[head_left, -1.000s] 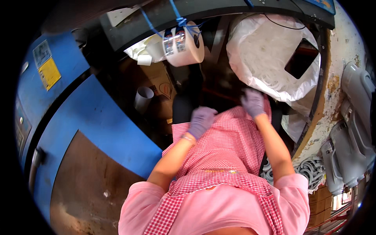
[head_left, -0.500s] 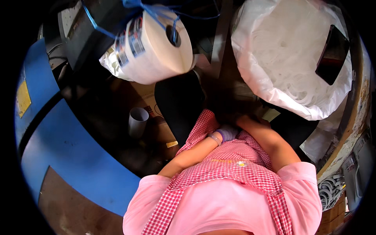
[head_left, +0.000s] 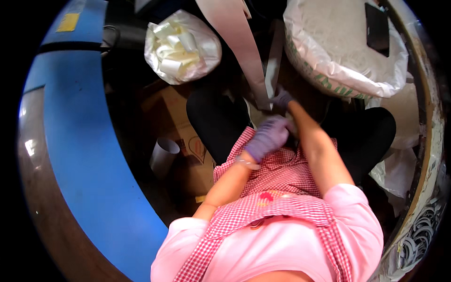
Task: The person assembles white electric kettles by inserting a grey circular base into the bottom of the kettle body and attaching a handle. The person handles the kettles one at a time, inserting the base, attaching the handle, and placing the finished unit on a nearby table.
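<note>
My left hand (head_left: 270, 135), in a purple-grey knit glove, is held over my lap with its fingers curled. Whatever may be inside it is hidden. Just beyond, my gloved right hand (head_left: 283, 99) is at the lower end of a long white strip (head_left: 242, 47). The fingers meet the strip's edge, but blur hides whether they grip it. From the top of the view the strip runs down to a point, where a second pale length (head_left: 275, 58) meets it in a narrow V.
A white bag (head_left: 206, 51) of pale strip pieces stands far left; a large white sack (head_left: 324, 51) with a dark flat object (head_left: 377, 30) sits far right. A blue panel (head_left: 89, 141) curves along the left. A white tube (head_left: 164, 152) stands beside cardboard (head_left: 188, 171).
Both hands have come up from my lap, the right one to the white strip. The view has shifted; the large white roll is out of sight and the bag of strip pieces shows.
</note>
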Action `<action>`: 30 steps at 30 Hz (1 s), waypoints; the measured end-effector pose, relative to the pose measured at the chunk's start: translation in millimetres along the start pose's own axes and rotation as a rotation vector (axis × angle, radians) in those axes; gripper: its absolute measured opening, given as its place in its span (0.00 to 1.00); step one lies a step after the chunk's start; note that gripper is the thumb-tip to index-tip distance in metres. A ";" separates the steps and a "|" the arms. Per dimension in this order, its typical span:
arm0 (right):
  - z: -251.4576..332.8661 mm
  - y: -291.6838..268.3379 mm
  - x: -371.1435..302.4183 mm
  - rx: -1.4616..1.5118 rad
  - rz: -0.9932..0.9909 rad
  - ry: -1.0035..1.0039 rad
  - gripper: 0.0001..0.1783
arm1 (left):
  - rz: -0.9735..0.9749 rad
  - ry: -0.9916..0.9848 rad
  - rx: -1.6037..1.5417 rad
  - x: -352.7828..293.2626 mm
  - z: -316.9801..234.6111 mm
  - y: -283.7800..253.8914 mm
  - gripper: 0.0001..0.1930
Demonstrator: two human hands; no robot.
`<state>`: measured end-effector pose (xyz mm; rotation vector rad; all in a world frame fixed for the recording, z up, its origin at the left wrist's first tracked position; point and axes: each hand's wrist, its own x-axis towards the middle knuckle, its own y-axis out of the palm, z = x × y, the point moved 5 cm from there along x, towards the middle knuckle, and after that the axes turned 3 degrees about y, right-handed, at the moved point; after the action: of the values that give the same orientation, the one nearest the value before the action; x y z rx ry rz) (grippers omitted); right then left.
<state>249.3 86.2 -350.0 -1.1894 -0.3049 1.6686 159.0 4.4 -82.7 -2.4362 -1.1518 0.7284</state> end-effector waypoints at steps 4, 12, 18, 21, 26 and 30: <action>96.7 -36.4 -50.8 0.537 0.494 -0.308 0.37 | -0.767 0.060 -0.324 -41.5 -7.3 -150.9 0.20; 138.1 -307.8 -293.5 0.966 0.254 -0.699 0.20 | -0.556 0.024 0.586 44.4 103.9 -116.1 0.36; 23.0 -414.2 -315.6 0.781 -1.131 -0.852 0.22 | -0.197 0.359 0.210 97.6 92.8 52.1 0.29; 45.6 -436.1 -327.5 1.163 -0.163 -1.174 0.37 | -0.145 0.115 -0.532 80.7 67.4 2.6 0.22; 82.6 -339.5 -280.7 0.546 0.107 -0.592 0.58 | -0.726 0.659 0.068 -87.8 -65.7 -167.7 0.20; 164.7 -227.1 -226.8 -0.011 -0.440 -0.763 0.48 | -0.553 0.558 -1.426 -146.4 -53.3 -168.7 0.18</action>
<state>245.6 53.4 9.2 -0.3923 -0.9708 1.6504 8.6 -13.0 90.0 -2.5316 -2.3280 -1.2920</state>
